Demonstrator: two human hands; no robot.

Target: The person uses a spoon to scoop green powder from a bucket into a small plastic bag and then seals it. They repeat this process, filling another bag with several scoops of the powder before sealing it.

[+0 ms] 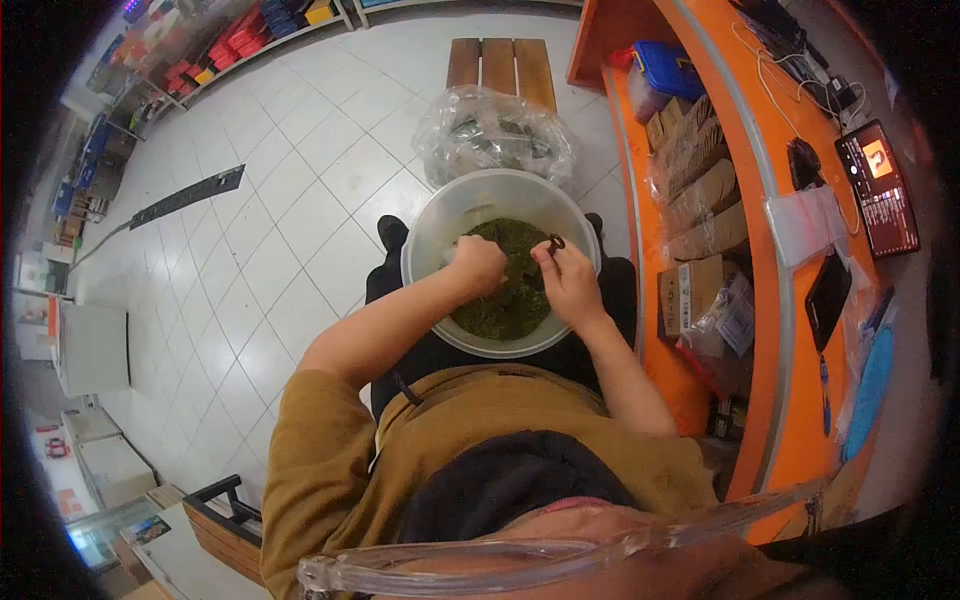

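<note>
Plastic tub: a translucent white tub rests on the seated person's lap, and every place below is given relative to it.
Left hand: inside the tub at its left side, on the edge of the heap. The fingers are curled into a fist. Whether they enclose any leaves cannot be told.
Green leaves: a dark green, crumbled mass covers the tub's floor and lies low against the tall walls. It sits under and between both hands, touching the left knuckles.
Progress: judging by the heap, the picking-over looks to be in mid-course. Plenty of loose leaf is left in the tub, and no sorted pile shows anywhere.
Plastic bag: a clear bag just beyond the tub's far rim, on the floor tiles. It is bulging, with greenish contents, so more material seems to remain.
Dark piece: a small curled, dark bit lifted clear of the leaves, above the tub's right half.
Right hand: over the tub's right side, with the fingers narrowed in a pinch on the dark piece.
Orange worktop: right of the tub. It carries a lit tablet, with cardboard boxes stacked beneath it.
</note>
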